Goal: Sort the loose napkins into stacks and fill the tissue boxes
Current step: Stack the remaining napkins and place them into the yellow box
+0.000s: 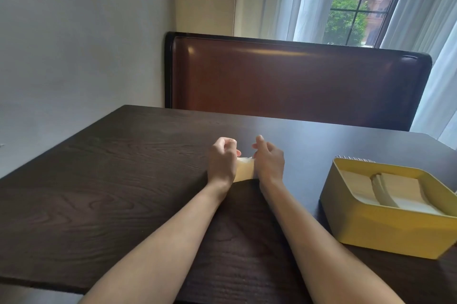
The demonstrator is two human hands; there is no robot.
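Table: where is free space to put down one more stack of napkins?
Bare table stretches left of the left hand. A narrower strip lies between the right hand and the yellow box. Between the hands, the napkin stack fills it.

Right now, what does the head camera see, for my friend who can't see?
Two hands, left hand and right hand, hold a small stack of napkins between them on a dark table. A yellow box with napkins inside sits at the right.
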